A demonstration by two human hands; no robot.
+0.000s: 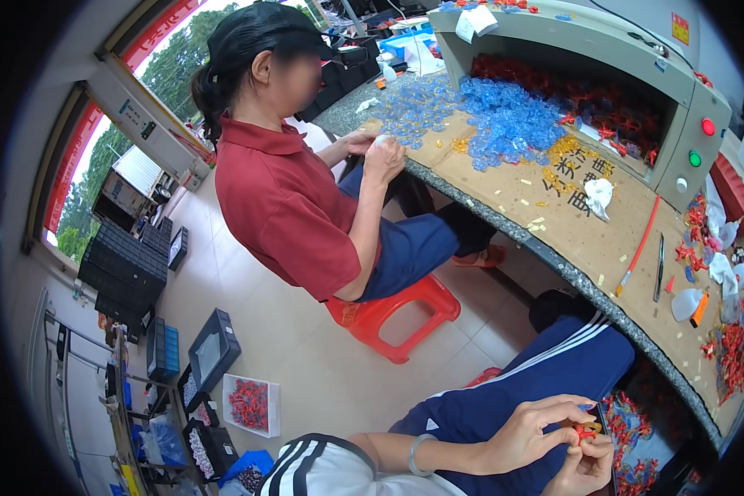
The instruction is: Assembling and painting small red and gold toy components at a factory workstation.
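Low at the right, my left hand point(527, 436) and my right hand point(585, 469) meet over my lap. Their fingertips pinch a small red plastic piece point(585, 431) between them. Something yellowish shows beside it, partly hidden by the fingers. Just beyond, a heap of red and blue plastic pieces point(628, 434) lies under the table edge. A pale bracelet point(417, 456) circles my left wrist.
A cardboard-covered table point(570, 240) curves along the right, holding blue pieces point(508, 116), a brush point(636, 248) and tweezers point(660, 269). A machine point(694, 99) stands behind. A co-worker point(285, 198) sits on a red stool point(401, 318). Floor bins include a white one point(274, 409).
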